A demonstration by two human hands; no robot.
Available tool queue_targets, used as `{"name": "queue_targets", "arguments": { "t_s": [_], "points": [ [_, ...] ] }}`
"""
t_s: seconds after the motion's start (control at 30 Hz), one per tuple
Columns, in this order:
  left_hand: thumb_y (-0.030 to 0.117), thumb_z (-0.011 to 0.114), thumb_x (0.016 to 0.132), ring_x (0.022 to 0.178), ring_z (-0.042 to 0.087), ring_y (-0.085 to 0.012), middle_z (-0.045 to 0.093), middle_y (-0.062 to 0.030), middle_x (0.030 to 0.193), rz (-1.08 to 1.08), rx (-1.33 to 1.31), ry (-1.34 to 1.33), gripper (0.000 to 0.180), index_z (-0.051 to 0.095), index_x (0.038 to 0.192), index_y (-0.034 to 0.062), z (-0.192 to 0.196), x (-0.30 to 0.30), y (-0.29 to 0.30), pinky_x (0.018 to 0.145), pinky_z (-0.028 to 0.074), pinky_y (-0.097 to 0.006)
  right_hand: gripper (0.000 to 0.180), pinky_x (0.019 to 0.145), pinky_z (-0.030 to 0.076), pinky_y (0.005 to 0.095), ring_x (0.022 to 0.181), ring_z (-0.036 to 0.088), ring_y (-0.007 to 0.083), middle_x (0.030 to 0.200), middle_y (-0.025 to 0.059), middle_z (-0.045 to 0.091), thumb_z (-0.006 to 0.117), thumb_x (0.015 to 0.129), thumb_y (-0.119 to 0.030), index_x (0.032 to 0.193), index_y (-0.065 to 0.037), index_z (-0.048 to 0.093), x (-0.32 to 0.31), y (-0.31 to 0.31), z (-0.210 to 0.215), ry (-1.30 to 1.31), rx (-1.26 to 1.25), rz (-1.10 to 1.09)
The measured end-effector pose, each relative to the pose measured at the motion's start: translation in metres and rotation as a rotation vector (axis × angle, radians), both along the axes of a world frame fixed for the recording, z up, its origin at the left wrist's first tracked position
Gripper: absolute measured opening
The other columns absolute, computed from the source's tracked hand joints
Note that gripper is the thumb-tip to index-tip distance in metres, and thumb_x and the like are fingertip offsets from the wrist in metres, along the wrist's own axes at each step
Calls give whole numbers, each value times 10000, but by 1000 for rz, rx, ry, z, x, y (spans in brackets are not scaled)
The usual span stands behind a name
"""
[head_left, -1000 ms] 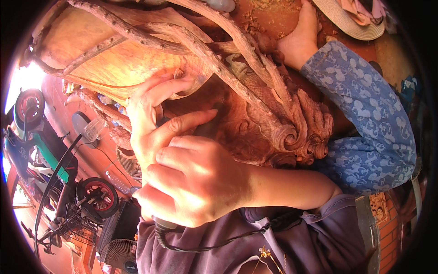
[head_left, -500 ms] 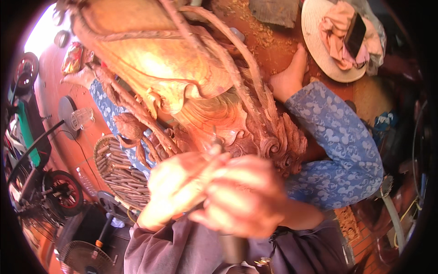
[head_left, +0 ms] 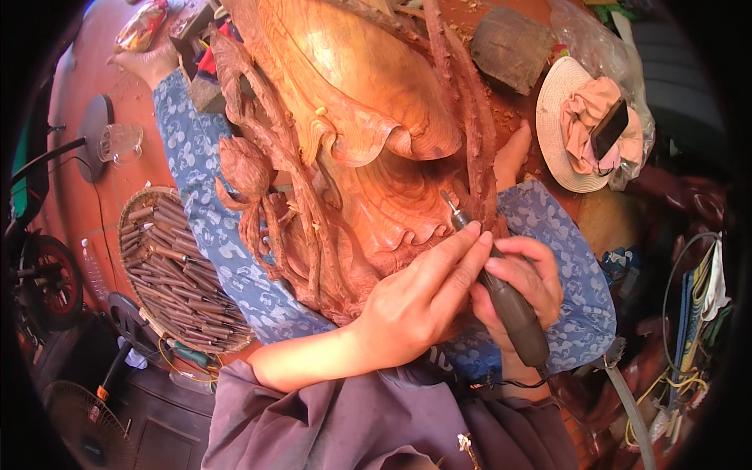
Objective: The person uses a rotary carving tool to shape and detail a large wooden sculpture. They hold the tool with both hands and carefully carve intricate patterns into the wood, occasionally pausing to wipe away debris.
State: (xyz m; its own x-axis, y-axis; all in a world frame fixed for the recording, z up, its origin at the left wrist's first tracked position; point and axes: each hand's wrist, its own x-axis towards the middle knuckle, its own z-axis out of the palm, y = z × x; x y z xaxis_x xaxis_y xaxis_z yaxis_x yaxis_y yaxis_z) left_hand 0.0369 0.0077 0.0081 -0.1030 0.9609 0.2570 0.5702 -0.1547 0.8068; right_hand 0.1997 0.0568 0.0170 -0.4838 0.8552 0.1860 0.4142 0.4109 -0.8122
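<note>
A dark rotary carving tool slants over the wood carving, its thin metal tip pointing up and left. My right hand wraps its fingers round the tool's body. With fingertips pressed to the tool's front end, my left hand steadies it near the tip. The large reddish-brown wood carving lies between my legs, with a smooth, wavy-edged leaf form, twisting stems and a carved bud. The tip is close to the rippled part under the leaf edge; whether it touches the wood, I cannot tell.
A woven basket of brown-handled tools stands at the left, near a clear glass mug. At the right lie a wooden block and a pale hat holding cloth and a phone. A fan sits at the lower left.
Both hands, blurred before, have shifted right and away from my chest with the rotary tool. The view has turned, so the carving and basket appear in different places.
</note>
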Motion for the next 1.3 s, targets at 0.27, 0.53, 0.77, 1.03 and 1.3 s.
{"name": "queue_targets", "arguments": {
  "t_s": [0.27,0.53,0.77,1.03,1.3],
  "points": [
    [105,572,974,1046,642,-206,607,-156,1217,-18,-628,-1144,377,494,1315,-37,8,-6,-30,863,537,-296,359,862,583,389,1028,664,386,994,136,600,816,663,11,1008,-65,750,-14,-1,-17,-62,121,-8],
    [357,472,1039,843,480,-55,530,21,935,-61,-1039,-1890,276,513,1037,84,-7,-2,-23,749,407,-232,312,966,524,464,1142,574,479,990,131,573,811,706,-128,1010,-81,766,-32,-15,-20,-155,71,-65],
    [317,404,1055,1211,516,-201,533,-97,1318,-16,-1034,-2080,456,438,1371,-9,-9,0,-26,1043,396,-379,312,977,514,467,1140,578,471,952,127,576,812,702,-107,1007,-58,764,-34,-18,-23,-165,94,-55],
    [337,409,1052,1189,534,-192,554,-106,1259,-79,-905,-1987,468,386,1367,-8,-8,13,-20,1023,417,-380,352,1036,444,571,1013,648,315,928,119,606,843,690,-153,1009,-41,742,-18,3,-22,-19,-15,38],
    [290,435,1049,1119,569,-184,574,-106,1189,-110,-952,-1929,359,432,1267,4,-8,7,-27,985,450,-362,340,1065,376,641,900,670,241,878,107,606,838,714,-157,1010,-26,734,-19,3,-22,4,-52,96]
  ]
}}
